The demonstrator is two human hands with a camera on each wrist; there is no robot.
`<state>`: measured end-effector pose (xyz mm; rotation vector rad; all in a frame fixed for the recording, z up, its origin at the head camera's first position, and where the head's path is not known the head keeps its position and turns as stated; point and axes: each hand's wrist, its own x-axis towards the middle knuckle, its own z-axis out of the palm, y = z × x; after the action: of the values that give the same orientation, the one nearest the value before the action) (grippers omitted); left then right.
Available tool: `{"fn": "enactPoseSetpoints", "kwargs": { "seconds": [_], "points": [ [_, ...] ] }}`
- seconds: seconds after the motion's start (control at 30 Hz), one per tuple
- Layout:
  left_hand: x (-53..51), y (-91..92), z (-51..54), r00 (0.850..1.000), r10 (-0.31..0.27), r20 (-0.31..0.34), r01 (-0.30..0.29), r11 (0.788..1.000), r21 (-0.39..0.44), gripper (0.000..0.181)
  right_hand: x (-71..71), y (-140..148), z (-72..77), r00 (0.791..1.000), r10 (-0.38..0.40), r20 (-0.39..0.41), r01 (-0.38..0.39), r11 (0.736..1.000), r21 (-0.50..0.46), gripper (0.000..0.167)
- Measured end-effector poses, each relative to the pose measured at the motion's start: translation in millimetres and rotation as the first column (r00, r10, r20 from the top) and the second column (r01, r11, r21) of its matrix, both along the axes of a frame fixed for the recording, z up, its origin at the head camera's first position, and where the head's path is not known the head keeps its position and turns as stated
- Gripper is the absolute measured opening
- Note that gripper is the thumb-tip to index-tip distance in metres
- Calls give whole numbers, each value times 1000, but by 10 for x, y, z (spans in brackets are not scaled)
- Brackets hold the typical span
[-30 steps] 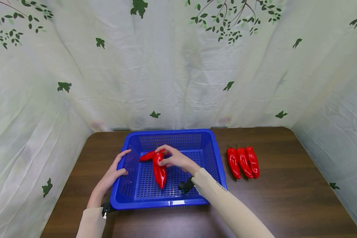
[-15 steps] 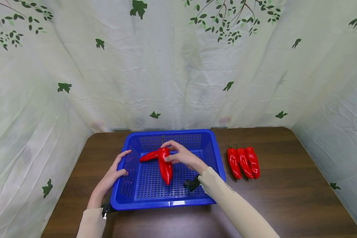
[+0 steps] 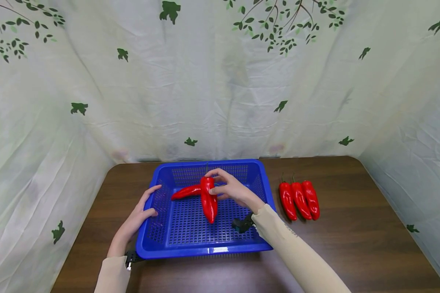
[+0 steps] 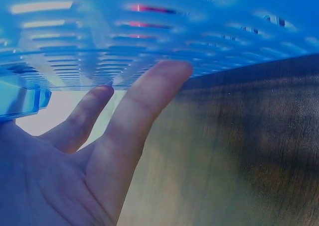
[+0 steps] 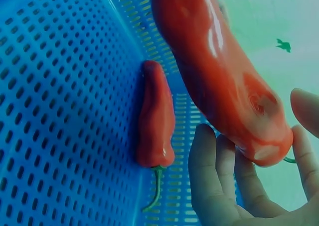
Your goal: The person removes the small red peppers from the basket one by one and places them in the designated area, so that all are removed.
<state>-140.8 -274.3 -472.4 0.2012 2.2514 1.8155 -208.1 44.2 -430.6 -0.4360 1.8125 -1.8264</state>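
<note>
A large glossy red pepper (image 3: pixel 207 203) is pinched near its stem end by my right hand (image 3: pixel 236 190), over the blue plastic basket (image 3: pixel 179 254). The right wrist view shows this held pepper (image 5: pixel 214 76) up close, its tip raised toward the camera and fingertips around its stem end. A second red pepper (image 5: pixel 156 119) with a green stem lies in the basket, partly hidden by the held one in the head view. At the basket's left side, my left hand (image 3: pixel 132 221) rests with thumb and finger extended against the outer wall, as the left wrist view confirms.
Three more red peppers (image 3: pixel 299 200) lie side by side on the brown wooden table (image 3: pixel 355 240), right of the basket. A pale curtain (image 3: pixel 220 81) with leaf prints encloses the table at the back and sides.
My right hand has moved to the right and slightly away from me with the pepper, uncovering more of the pepper lying in the basket. The left hand has stayed in place.
</note>
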Motion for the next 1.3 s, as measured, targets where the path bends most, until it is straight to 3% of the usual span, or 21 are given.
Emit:
{"fn": "enactPoseSetpoints", "kwargs": {
  "seconds": [0.4,1.3],
  "points": [
    [-12,2,-4,1000,-3,1,3,1000,-9,76,-18,181,23,999,-37,19,37,998,-42,45],
    [-6,-3,-11,1000,1,0,-1,1000,1,76,-1,660,129,993,-112,-29,111,993,-40,44]
  ]
}}
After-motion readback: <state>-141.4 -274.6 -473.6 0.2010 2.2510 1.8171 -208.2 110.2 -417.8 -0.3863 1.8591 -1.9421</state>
